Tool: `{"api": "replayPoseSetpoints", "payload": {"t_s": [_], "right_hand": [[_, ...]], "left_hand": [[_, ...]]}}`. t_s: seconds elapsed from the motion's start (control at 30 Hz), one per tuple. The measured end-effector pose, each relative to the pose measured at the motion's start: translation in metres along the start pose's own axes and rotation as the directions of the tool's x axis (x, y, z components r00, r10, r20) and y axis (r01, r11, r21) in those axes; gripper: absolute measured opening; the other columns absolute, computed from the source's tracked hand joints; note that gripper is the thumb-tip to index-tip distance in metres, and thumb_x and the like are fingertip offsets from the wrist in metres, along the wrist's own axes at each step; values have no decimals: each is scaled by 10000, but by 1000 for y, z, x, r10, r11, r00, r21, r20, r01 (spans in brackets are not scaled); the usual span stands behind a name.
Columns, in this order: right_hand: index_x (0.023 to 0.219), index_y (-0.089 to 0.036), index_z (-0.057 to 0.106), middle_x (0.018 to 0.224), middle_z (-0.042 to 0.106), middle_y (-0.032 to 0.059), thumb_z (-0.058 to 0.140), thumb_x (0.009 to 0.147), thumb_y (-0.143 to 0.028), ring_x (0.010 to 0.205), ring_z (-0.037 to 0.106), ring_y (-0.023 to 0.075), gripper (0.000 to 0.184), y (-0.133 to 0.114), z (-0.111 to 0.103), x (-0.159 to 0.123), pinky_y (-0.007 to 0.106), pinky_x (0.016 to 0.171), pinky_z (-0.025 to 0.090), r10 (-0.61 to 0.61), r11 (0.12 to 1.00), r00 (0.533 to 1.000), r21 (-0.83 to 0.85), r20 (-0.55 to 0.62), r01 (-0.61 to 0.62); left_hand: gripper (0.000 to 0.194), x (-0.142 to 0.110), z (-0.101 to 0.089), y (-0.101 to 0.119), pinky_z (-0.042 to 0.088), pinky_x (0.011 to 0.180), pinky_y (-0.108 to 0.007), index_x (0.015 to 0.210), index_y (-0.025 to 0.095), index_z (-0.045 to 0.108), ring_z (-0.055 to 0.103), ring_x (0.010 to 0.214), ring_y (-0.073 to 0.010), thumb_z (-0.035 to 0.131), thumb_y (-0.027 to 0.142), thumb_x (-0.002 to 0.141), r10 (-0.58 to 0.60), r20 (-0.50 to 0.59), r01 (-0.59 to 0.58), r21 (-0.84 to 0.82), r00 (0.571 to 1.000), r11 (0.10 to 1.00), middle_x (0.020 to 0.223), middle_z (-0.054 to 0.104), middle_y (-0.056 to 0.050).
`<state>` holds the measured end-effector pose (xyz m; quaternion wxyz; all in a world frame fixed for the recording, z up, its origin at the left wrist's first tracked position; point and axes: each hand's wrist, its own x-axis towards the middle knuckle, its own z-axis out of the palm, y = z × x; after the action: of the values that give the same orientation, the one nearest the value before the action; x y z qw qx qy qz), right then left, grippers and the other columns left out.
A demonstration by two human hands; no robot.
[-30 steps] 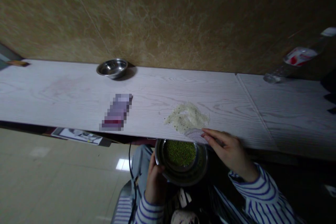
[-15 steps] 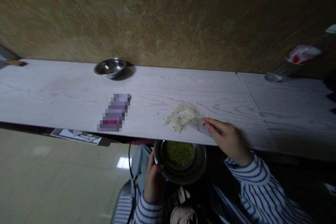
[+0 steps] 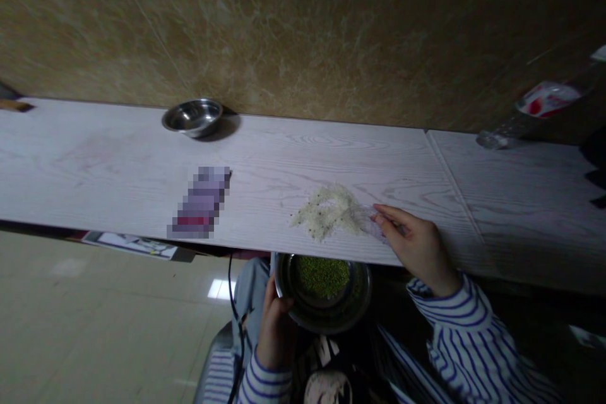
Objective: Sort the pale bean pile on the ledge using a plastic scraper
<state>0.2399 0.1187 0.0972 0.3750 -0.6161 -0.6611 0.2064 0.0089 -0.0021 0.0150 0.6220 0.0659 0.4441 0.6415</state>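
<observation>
My left hand [image 3: 278,322] grips the left rim of a metal bowl [image 3: 357,309] below the table's front edge. Small green beans, seemingly mung beans [image 3: 324,276], lie in the bowl. Over the tabletop, my right hand [image 3: 416,241] pinches a thin, clear plastic piece [image 3: 372,222], whose exact kind I cannot make out. Its left edge is at the right side of a spread heap of white grains like rice [image 3: 326,211], dotted with a few dark specks.
A smaller metal bowl [image 3: 193,118] stands near the wall. A pixelated flat object [image 3: 201,202] lies left of the grains. At the right stands a clear plastic bottle [image 3: 544,101] with a red and white label. A black cable [image 3: 231,303] hangs beside my leg.
My right hand and the clear plastic piece have shifted slightly right, away from the middle of the grains. My left hand still holds the bowl. The view has turned a little.
</observation>
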Motion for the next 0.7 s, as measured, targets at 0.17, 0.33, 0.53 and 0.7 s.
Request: {"api": "replayPoseSetpoints", "payload": {"t_s": [0.17, 0.33, 0.53, 0.7], "right_hand": [[1107, -176, 809, 1034, 822, 106, 621, 910, -325, 904, 794, 264, 310, -10, 5, 1, 370, 808, 653, -32, 999, 996, 32, 81, 29], [1130, -183, 802, 1053, 819, 106, 622, 918, -330, 934, 792, 268, 314, -4, -3, 1, 366, 809, 655, -17, 1000, 998, 6, 66, 16], [1108, -170, 809, 1053, 817, 116, 615, 910, -317, 930, 793, 279, 314, -3, 4, 4, 385, 809, 655, -21, 1000, 997, 1, 75, 21], [1103, -180, 811, 1065, 817, 102, 621, 903, -310, 964, 786, 269, 306, -11, 9, 3, 394, 857, 646, -20, 998, 989, 59, 149, 11]], "left_hand": [[515, 1, 1, 0, 522, 1001, -464, 1226, 279, 742, 629, 1230, -363, 739, 249, 711, -13, 31, 14, -13, 999, 1000, 1256, 753, -67], [504, -1, 8, 1, 525, 982, -460, 1216, 268, 742, 663, 1163, -344, 713, 214, 717, -15, -18, 13, -59, 1000, 998, 1198, 769, -67], [515, 1, 8, 0, 532, 967, -445, 1213, 259, 745, 652, 1161, -336, 719, 228, 700, -18, -35, 17, -41, 999, 999, 1203, 767, -69], [509, 1, 10, 3, 530, 962, -435, 1197, 259, 754, 645, 1193, -350, 714, 213, 692, -28, -49, 26, -50, 998, 998, 1195, 771, -71]]}}
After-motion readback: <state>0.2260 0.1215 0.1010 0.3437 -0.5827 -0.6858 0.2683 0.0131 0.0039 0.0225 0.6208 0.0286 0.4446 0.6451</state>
